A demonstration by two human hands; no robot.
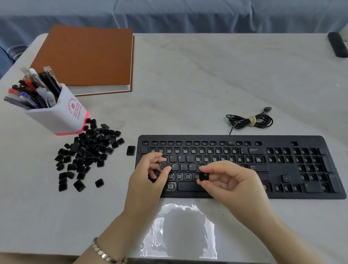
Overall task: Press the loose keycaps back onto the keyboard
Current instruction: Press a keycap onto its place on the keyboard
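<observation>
Here left hand [149, 172] pinches one keycap [163, 165], right hand [230, 181] another keycap [204, 176], over keyboard [289, 175]; pile [89, 152] by pen cup [60, 116].

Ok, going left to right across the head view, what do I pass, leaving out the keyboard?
Pen holder, pile of loose keycaps, lone keycap, left hand pinching a keycap, right hand pinching another keycap.

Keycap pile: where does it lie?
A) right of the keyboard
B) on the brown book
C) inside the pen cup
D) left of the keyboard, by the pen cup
D: the pile lies on the table left of the keyboard, just in front of the pen cup.
</observation>
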